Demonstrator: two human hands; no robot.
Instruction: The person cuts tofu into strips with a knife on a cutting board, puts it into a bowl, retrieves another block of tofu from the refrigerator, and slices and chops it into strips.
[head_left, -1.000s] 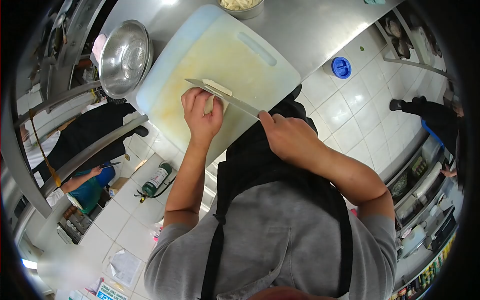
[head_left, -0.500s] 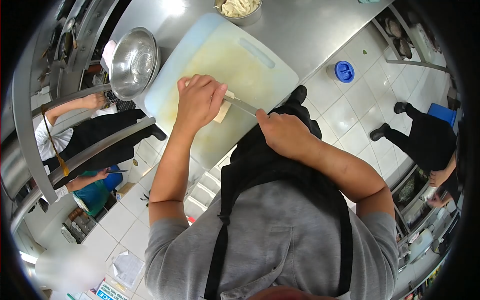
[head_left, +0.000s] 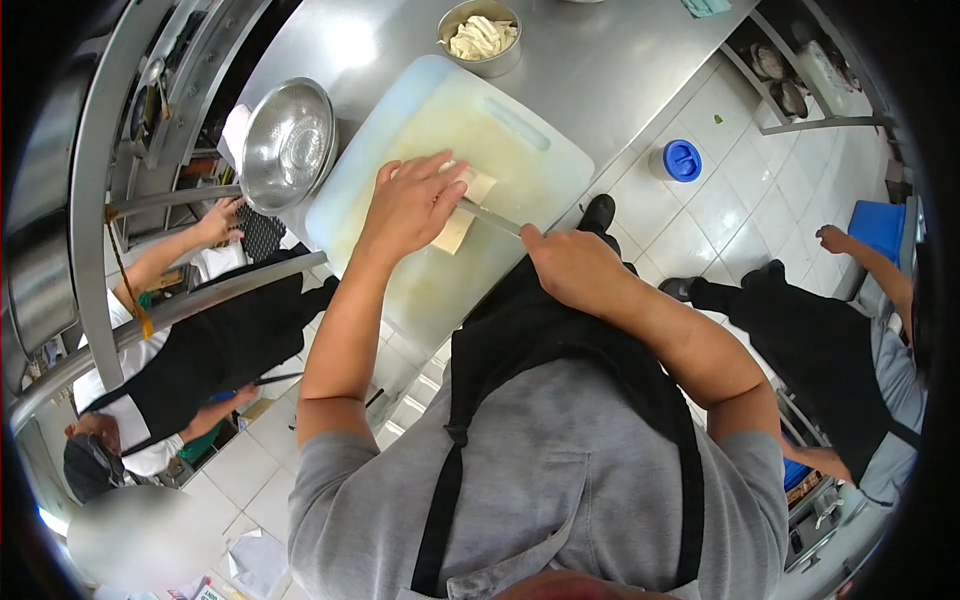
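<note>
A pale cream-coloured block of food lies on a white cutting board with yellowish stains. My left hand rests over the block, fingers bent across it and thumb along its near side; part of the block hides under the palm. In my right hand is a knife, gripped by its handle. Its blade lies across the block close to my left thumb, and cream-coloured food shows on both sides of it. The handle is mostly covered by my fingers.
A metal colander stands left of the board. Beyond it, a metal bowl holds pale strips. A blue-lidded tub is on the tiled floor. Co-workers in black aprons stand left and right, behind metal rails on the left.
My view has tilted, bringing more of the bowl into sight. More of the block shows beyond the blade. The right-hand co-worker has moved closer, and the left one's hand has opened.
</note>
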